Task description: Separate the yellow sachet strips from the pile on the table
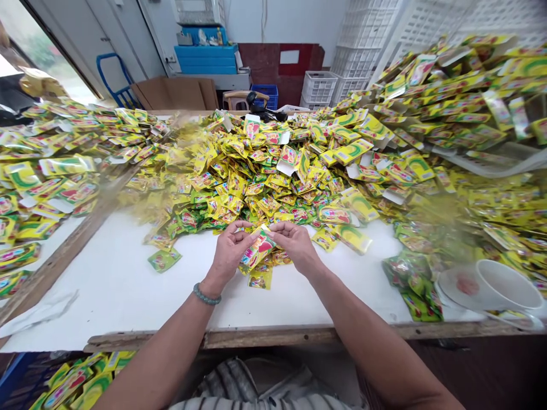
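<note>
Over the white tabletop, my left hand (232, 250) and my right hand (296, 245) hold one small yellow printed box (258, 249) between them. My left fingers grip its left side, and my right thumb and fingers pinch its upper right end. Red and blue print shows on the face turned to me. Just beyond my hands rises a heap of small yellow sachets (235, 185), with green ones along its near edge. A few yellow sachets (260, 279) lie under and below the box. One green sachet (164, 259) lies apart on the left.
Yellow boxes (68, 165) are piled behind a wooden strip (64, 250) on the left, and more boxes (461, 102) on the right. A white cup (508, 287) stands near green packets (416, 285) at right. A blue crate (17, 381) of boxes sits below the table's wooden edge (273, 337).
</note>
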Motion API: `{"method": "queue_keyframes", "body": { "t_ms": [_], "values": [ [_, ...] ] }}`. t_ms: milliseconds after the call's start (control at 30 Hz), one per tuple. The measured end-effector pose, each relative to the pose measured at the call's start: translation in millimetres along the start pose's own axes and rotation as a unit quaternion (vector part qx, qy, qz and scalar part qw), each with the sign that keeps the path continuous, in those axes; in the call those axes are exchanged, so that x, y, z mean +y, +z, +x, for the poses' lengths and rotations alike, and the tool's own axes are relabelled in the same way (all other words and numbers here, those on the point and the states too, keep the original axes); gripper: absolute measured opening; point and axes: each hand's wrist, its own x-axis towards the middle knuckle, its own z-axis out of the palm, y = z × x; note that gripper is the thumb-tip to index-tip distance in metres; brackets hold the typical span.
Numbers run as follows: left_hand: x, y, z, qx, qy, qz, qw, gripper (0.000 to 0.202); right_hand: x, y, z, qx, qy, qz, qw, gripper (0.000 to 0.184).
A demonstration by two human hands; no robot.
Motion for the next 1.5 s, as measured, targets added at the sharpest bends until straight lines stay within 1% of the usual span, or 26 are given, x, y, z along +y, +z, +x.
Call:
{"method": "queue_keyframes", "body": {
  "t_ms": [67,133,233,300,367,467,533,600,700,767,800,900,933,1000,1067,1133,1200,1233,1300,1400,1467,1500],
  "values": [
    [1.1,-0.5,-0.8,-0.01,-0.003,0.003,1.0,0.051,-1.7,-4.9,0.7,-0.005,0.026,0.032,0.999,0.032],
    [2.1,-1.3,-1.5,-0.016,0.006,0.011,1.0,0.05,-3.2,-9.7,1.0,-0.029,0.022,0.027,0.999,0.03],
    [3.6,-1.6,-1.8,-0.01,0.013,0.005,1.0,0.049,-3.3,-14.3,0.0,-0.081,0.014,0.008,0.997,0.028],
    [5.0,-1.0,-1.7,-0.003,0.005,-0.014,1.0,0.048,-1.9,-13.7,-2.4,-0.094,0.01,0.003,0.995,0.031],
    [6.8,-0.5,-1.6,0.009,0.001,-0.034,0.999,0.048,-0.2,-9.0,-6.7,-0.088,-0.017,-0.012,0.996,0.034],
    [9.8,-0.4,-2.0,0.029,0.007,-0.061,0.998,0.048,2.1,2.5,-14.1,-0.065,-0.085,-0.061,0.992,0.035],
    [11.7,0.3,-2.6,0.034,0.008,-0.077,0.996,0.049,3.1,9.3,-17.1,-0.059,-0.103,-0.066,0.991,0.036],
    [13.6,2.5,-3.1,0.032,0.004,-0.091,0.995,0.05,3.5,13.3,-17.7,-0.066,-0.086,-0.017,0.994,0.038],
    [16.2,7.6,-3.5,0.02,0.004,-0.111,0.994,0.053,3.2,14.8,-17.2,-0.086,-0.052,0.087,0.991,0.052],
    [17.4,9.2,-3.6,0.015,0.01,-0.116,0.993,0.052,3.3,14.4,-17.7,-0.09,-0.053,0.104,0.989,0.061],
    [17.9,9.1,-3.7,0.016,0.016,-0.116,0.993,0.051,3.7,14.1,-18.2,-0.086,-0.061,0.085,0.991,0.061],
    [18.6,5.9,-4.3,0.022,0.03,-0.105,0.994,0.05,5.6,13.8,-19.8,-0.055,-0.089,-0.028,0.994,0.057],
    [18.8,4.6,-4.6,0.023,0.034,-0.102,0.994,0.05,5.7,13.6,-20.0,-0.051,-0.093,-0.05,0.993,0.054],
    [19.1,2.3,-5.0,0.027,0.037,-0.098,0.994,0.05,4.1,11.8,-19.2,-0.053,-0.099,-0.047,0.993,0.046],
    [19.1,0.6,-4.8,0.035,0.041,-0.095,0.994,0.049,0.4,7.7,-17.1,-0.038,-0.114,-0.018,0.993,0.033],
    [18.2,-1.1,-4.3,0.047,0.052,-0.079,0.994,0.047,-3.4,2.1,-14.5,0.012,-0.134,-0.025,0.991,0.022],
    [16.5,-3.0,-3.9,0.058,0.079,-0.046,0.994,0.045,-5.3,-2.3,-11.8,0.049,-0.129,-0.058,0.989,0.021],
    [15.3,-3.7,-4.1,0.063,0.099,-0.023,0.993,0.043,-5.5,-3.3,-10.7,0.052,-0.116,-0.07,0.989,0.023],
    [13.0,-4.5,-5.1,0.064,0.141,0.034,0.987,0.04,-5.3,-3.0,-9.1,0.036,-0.081,-0.066,0.994,0.025],
    [10.5,-3.4,-8.1,0.043,0.185,0.113,0.975,0.036,-6.5,0.0,-8.2,0.012,-0.039,-0.009,0.999,0.028],
    [9.6,-2.1,-9.8,0.034,0.194,0.143,0.97,0.035,-8.4,0.9,-8.1,0.024,-0.027,0.021,0.999,0.028],
    [9.3,-1.5,-10.3,0.04,0.198,0.154,0.967,0.034,-9.2,0.8,-8.1,0.041,-0.029,0.028,0.998,0.028]
  ]
}}
